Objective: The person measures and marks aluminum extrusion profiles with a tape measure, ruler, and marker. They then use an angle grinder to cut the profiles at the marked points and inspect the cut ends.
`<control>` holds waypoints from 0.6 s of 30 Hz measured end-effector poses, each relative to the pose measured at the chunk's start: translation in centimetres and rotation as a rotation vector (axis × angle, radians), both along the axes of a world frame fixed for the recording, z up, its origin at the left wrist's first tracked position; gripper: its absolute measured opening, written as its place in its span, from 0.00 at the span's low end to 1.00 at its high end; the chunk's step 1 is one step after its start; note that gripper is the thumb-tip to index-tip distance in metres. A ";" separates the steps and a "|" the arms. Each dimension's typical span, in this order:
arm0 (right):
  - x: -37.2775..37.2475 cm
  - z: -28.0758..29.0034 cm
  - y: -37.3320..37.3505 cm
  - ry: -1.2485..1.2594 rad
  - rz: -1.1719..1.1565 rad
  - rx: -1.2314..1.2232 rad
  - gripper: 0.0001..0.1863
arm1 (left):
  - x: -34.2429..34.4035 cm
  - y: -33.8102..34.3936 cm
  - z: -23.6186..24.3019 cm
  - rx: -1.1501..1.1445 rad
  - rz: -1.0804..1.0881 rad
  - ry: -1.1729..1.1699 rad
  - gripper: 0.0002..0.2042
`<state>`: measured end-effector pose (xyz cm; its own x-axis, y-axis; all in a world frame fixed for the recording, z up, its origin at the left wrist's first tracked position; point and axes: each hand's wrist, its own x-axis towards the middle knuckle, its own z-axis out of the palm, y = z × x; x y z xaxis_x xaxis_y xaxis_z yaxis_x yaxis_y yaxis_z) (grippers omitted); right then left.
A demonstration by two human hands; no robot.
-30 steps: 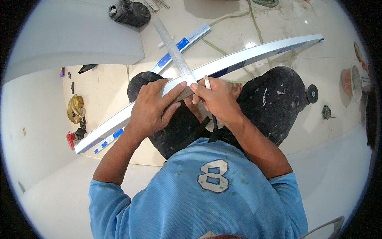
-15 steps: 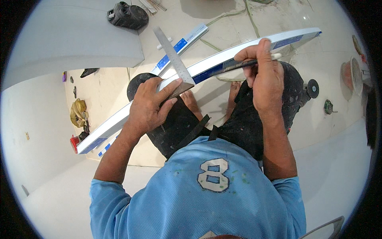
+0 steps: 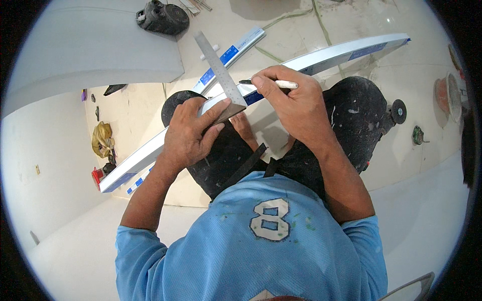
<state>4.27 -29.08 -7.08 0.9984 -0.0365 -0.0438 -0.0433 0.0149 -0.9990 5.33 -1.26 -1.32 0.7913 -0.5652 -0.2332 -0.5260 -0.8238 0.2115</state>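
Note:
A long white strip [image 3: 335,56] with blue labels lies slantwise across my thighs, its far end up to the right. My left hand [image 3: 187,134] is closed on the stock of a metal try square [image 3: 219,70], pressing it to the strip near my left knee. The square's pale blade crosses the strip and points away from me. My right hand [image 3: 300,108] pinches a marker pen [image 3: 285,85] with a white end. Its dark tip is over the strip, just right of the blade; whether it touches cannot be made out.
More blue-labelled strips [image 3: 236,50] lie on the tiled floor ahead. A black container [image 3: 162,20] stands by a white wall. A yellowish bag [image 3: 102,140] is at left. At right are a round black disc [image 3: 398,111], a bowl [image 3: 448,97] and a small green object [image 3: 417,135].
My right hand has come left and turned, bringing the marker pen's dark tip close to the try square. My left hand and the square have hardly moved.

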 end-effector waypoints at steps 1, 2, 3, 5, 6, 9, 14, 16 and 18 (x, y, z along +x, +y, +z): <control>0.1 -0.1 0.0 0.004 0.007 -0.002 0.16 | 0.0 0.0 -0.1 -0.004 -0.002 -0.009 0.28; 0.2 -0.2 0.0 0.008 0.013 -0.004 0.16 | 0.1 0.0 -0.1 0.003 0.004 0.001 0.28; 0.2 -0.2 0.0 0.015 0.016 -0.014 0.17 | 0.1 0.0 0.0 0.009 0.010 0.010 0.28; 0.3 -0.2 0.1 0.026 0.023 -0.034 0.17 | 0.1 0.0 0.0 0.011 0.009 0.011 0.27; 0.3 -0.3 0.1 0.024 0.032 -0.043 0.17 | 0.0 0.1 -0.1 0.007 0.003 0.003 0.27; 0.5 -0.6 0.3 0.022 0.054 -0.054 0.17 | 0.1 0.0 -0.1 -0.004 -0.006 -0.009 0.27; 0.7 -1.4 1.0 -0.084 0.023 -0.030 0.17 | 0.1 0.1 -0.2 -0.009 0.010 0.031 0.28; 0.7 -1.1 0.9 -0.072 0.030 -0.049 0.17 | 0.0 0.2 -0.3 -0.005 0.013 0.031 0.28; 0.6 -0.4 0.6 -0.041 0.048 -0.064 0.16 | 0.0 0.1 -0.2 -0.012 0.006 0.020 0.28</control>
<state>4.85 -28.48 -7.47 0.9999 0.0105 -0.0023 -0.0018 -0.0503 -0.9987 5.30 -1.17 -1.51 0.7902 -0.5629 -0.2426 -0.5162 -0.8245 0.2319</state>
